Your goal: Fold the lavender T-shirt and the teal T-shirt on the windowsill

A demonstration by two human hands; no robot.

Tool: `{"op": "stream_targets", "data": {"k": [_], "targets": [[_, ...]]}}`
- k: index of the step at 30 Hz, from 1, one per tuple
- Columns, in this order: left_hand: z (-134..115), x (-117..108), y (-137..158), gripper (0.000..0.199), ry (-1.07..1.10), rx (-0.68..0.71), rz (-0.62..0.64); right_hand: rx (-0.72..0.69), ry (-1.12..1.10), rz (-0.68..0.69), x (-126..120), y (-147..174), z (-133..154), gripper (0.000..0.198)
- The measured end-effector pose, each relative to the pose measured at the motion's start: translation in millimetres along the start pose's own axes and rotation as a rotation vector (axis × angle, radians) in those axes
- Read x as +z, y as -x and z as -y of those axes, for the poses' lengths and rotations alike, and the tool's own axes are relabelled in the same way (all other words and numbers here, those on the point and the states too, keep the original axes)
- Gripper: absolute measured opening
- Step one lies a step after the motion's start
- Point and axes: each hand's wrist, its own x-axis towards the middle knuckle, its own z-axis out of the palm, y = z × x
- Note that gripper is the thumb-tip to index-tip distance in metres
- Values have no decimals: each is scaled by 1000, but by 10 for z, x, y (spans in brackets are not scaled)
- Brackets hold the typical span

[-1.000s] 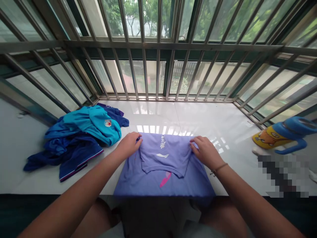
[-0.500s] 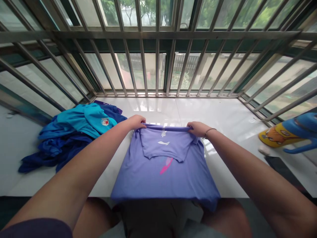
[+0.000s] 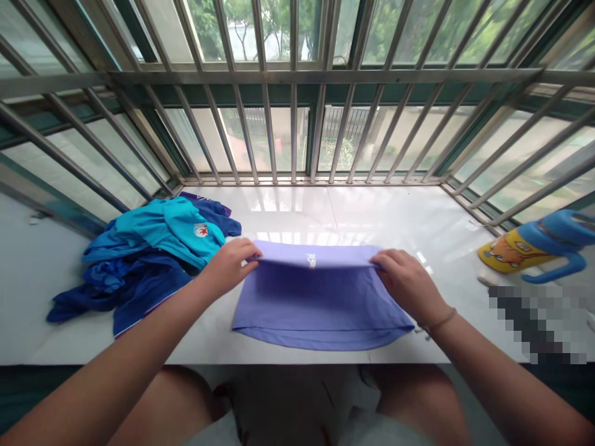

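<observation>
A purple T-shirt (image 3: pixel 320 306) lies in front of me on the white ledge, its far part lifted and folded over. My left hand (image 3: pixel 235 260) pinches the left end of the raised fold between thumb and fingers. At the other end, my right hand (image 3: pixel 404 279) grips the same fold, so the cloth is stretched between both hands. Small white print shows in the middle of the fold. Below it the shirt's hem spreads toward me, resting on the ledge. The pink mark on the shirt's front is hidden.
To the left sits a heap of blue and turquoise clothes (image 3: pixel 158 235), close to my left forearm. A blue and yellow bottle with a handle (image 3: pixel 525 244) lies at the right, by a pixelated dark patch. Metal bars (image 3: pixel 292 136) and windows line the far side.
Both hands have drawn the shirt's far edge toward me and raised it. The hem, earlier hanging over the ledge's front edge, now rests on the ledge.
</observation>
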Motion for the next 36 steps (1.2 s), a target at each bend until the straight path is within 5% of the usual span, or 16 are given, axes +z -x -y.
{"op": "stream_targets", "data": {"k": [5,10,14,18,23,27,32,36], "targets": [[-354,536,943,21,-33,-1,96,-62,-48,101,257,842,226,28],[-534,739,1298,23,-62,-95,8,83,-97,102,286,1072,321,22],[-561,703,1341,22,-57,-167,-72,453,54,116,241,1082,406,41],[-464,726,1403,26,-62,-215,-113,924,246,322,302,1008,558,70],[14,757,1529,35,-200,-332,-180,1088,36,396,389,870,594,54],[392,669,1423,38,-270,-517,-227,1098,-116,179,417,793,533,34],[447,546,1126,43,-355,-755,-179,1082,-206,-243,358,443,773,35],[386,523,1059,40,-352,-777,-158,835,-297,-356,373,-99,1249,30]]}}
